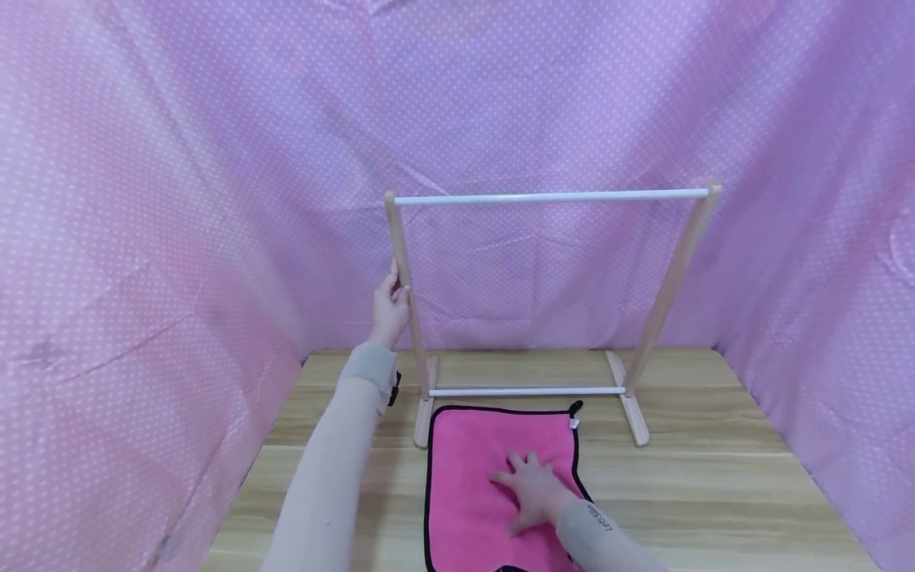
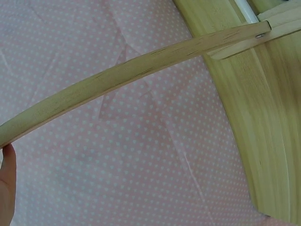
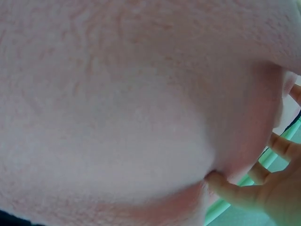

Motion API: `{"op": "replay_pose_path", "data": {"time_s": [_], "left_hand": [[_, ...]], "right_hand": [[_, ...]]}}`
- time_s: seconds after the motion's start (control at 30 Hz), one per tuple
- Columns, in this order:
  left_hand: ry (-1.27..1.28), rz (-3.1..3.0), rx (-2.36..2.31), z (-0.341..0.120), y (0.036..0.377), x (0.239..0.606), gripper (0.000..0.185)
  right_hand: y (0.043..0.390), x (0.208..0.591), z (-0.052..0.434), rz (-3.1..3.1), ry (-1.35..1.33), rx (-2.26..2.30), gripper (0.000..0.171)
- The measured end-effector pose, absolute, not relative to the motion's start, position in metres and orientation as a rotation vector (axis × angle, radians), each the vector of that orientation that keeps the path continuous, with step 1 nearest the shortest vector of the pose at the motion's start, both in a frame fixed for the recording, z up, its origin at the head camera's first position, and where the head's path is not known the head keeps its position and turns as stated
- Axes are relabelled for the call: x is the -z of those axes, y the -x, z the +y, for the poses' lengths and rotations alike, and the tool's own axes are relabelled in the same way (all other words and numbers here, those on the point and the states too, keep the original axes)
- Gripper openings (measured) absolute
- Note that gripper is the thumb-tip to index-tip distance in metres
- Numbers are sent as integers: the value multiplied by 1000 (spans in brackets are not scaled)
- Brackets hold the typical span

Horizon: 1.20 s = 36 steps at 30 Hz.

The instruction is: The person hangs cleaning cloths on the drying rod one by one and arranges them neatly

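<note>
Towel [image 1: 486,477] lies under right hand [image 1: 532,488]; left hand [image 1: 389,306] grips rack post [image 1: 403,278].

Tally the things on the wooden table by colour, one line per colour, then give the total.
Pink with black edging: 1, the towel, flat under the right hand.
Pale wood with white rods: 1, the drying rack, its left post held by the left hand.
Total: 2

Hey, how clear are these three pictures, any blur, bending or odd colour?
Head view: evenly lit, sharp, no glare on the table. Left wrist view: lens distortion bows the straight rack post. Right wrist view: too close, the pink towel is a washed-out pale blur; only the fingertips look defined.
</note>
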<state>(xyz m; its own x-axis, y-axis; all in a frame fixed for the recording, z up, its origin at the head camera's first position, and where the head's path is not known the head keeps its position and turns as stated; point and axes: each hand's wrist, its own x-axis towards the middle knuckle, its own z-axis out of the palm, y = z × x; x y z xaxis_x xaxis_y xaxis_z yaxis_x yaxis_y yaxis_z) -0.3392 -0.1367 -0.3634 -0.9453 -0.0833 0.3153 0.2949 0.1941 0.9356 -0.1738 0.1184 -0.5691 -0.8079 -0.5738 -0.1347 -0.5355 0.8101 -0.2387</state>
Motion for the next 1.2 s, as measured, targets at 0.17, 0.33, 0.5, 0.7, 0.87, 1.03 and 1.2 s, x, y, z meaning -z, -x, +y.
{"op": "replay_pose_path", "data": {"time_s": [0.17,0.33,0.5,0.7,0.87,1.03,1.2], "left_hand": [[208,-2176,1796,-137,337,363,63],[186,-2185,1805,-138,336,364,63],[179,-2173,1798,-137,338,365,62],[207,-2145,1805,-136,340,365,62],[210,-2146,1814,-136,339,365,62],[207,-2182,1793,-136,337,364,61],[206,-2226,1750,-137,333,363,61]], "right_hand": [[174,564,116,2803,903,276,74],[173,558,115,2773,931,377,57],[173,560,117,2776,993,427,43],[174,560,119,2784,1071,433,28],[174,554,120,2781,1113,456,23],[175,550,122,2779,1134,477,23],[175,553,123,2778,1127,513,25]]}}
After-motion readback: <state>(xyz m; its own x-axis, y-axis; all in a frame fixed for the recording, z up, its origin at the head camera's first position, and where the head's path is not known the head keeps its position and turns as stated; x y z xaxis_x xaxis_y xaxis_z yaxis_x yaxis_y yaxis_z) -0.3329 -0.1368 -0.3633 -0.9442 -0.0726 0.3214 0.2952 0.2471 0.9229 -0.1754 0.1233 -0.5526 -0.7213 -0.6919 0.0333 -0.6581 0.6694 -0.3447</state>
